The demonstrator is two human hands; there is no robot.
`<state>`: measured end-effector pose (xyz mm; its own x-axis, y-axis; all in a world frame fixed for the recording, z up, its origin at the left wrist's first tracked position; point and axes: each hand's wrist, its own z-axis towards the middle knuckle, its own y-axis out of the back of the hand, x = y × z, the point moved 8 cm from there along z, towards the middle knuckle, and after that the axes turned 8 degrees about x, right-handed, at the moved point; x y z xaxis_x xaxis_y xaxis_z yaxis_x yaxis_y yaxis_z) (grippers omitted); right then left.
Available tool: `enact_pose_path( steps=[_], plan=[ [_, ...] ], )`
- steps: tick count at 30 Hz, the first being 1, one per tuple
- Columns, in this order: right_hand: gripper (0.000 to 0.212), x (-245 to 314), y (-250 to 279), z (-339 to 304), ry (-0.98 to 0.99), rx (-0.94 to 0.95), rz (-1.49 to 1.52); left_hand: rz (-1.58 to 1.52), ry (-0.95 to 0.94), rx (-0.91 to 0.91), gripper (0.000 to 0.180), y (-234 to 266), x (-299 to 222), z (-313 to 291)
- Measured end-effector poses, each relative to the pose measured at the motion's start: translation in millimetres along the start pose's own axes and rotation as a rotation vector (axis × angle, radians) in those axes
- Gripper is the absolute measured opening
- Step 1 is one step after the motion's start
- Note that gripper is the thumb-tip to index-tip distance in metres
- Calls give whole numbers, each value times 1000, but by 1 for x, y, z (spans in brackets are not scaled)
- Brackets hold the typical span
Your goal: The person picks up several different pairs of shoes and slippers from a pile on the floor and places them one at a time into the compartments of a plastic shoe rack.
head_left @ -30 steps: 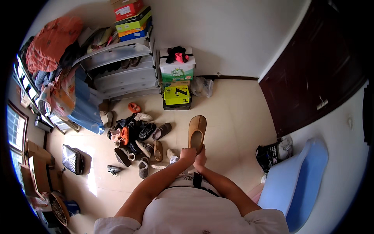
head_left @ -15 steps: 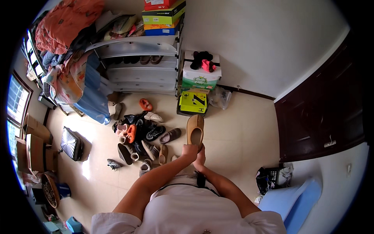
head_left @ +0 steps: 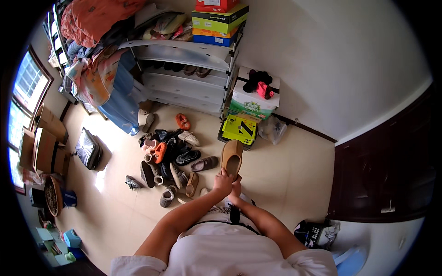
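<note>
Tan suede slipper (head_left: 231,157) gripped by left hand (head_left: 223,181) and right hand (head_left: 235,187), fingers closed; floor shoe pile (head_left: 170,158) unsorted.

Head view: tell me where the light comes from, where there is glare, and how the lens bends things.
Head view: daylight enters by the window on the left; a bright glare patch lies on the floor beside the suitcase; the slipper in both hands is evenly lit and sharp; the fisheye curves the wall base and shelf edges, with a black rim around the picture.
</note>
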<state>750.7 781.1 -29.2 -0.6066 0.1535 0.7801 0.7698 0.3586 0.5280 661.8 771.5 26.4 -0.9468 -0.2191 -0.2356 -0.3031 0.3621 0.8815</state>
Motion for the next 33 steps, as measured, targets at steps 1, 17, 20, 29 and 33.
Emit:
enact_pose_path(
  steps=[1, 17, 20, 29, 33],
  plan=[
    [76, 3, 3, 8, 30, 28, 28, -1, 10, -3, 25, 4, -2, 5],
    [72, 0, 81, 86, 252, 161, 62, -90, 187, 17, 36, 38, -68, 58],
    [51, -3, 77, 90, 173, 213, -12, -58, 155, -37, 36, 38, -65, 61],
    [50, 14, 105, 105, 204, 179, -250, -142, 101, -129, 44, 61, -91, 63],
    [57, 23, 102, 100, 260, 179, -277, -188, 139, -133, 43, 61, -83, 59]
  ],
)
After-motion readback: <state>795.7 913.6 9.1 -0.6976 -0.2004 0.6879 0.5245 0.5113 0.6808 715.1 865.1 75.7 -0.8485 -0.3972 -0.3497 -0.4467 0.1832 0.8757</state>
